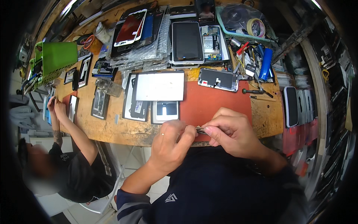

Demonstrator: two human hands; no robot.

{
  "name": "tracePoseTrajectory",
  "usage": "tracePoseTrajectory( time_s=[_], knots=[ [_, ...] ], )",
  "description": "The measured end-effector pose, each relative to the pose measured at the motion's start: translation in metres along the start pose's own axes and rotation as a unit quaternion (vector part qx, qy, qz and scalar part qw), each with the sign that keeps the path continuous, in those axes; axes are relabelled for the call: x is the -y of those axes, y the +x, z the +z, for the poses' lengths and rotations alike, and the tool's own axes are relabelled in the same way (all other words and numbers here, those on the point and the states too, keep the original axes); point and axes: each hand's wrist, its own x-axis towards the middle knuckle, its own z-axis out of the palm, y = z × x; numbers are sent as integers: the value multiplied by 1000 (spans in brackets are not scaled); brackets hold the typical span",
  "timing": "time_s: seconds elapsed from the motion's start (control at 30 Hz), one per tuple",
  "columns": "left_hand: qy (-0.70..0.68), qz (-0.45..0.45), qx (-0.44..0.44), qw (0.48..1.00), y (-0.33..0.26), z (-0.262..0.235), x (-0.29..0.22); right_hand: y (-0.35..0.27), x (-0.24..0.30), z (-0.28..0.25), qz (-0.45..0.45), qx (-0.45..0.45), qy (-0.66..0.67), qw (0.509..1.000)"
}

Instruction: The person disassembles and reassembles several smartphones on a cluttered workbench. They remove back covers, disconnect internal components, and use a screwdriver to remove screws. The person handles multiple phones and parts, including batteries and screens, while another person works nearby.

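Both my hands pinch a small, thin dark strip with a metallic edge [200,130] over the near edge of the red mat [220,100]. My left hand [172,141], a ring on one finger, grips its left end with thumb and fingertips. At the other end, the thumb and fingers of my right hand [233,133] are closed on it. Its exact kind cannot be made out; the fingers cover most of it. Beyond the hands, an opened phone [218,79] with its inner parts showing lies on the mat's far side.
Left of the mat lie a white panel [160,86] and phone frames. Behind stand a tablet [187,43], stacked screens on bubble wrap [140,56] and a teal basket [246,33]. Tools surround a blue cylinder [266,64]. At left a co-worker [74,164] works beside a green basket [57,59].
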Motion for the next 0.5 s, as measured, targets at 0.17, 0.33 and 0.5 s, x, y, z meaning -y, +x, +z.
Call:
tracePoseTrajectory(
  time_s=[0.17,0.33,0.5],
  knots=[
    [-58,-57,-53,995,-4,5,-2,-1,5,1,26,10,-8,1000],
    [-151,-160,-106,970,-10,13,-10,-2,2,4,7,-20,-17,1000],
    [-220,-206,-147,942,-18,19,-10,-3,0,8,-1,-31,-12,999]
  ],
)
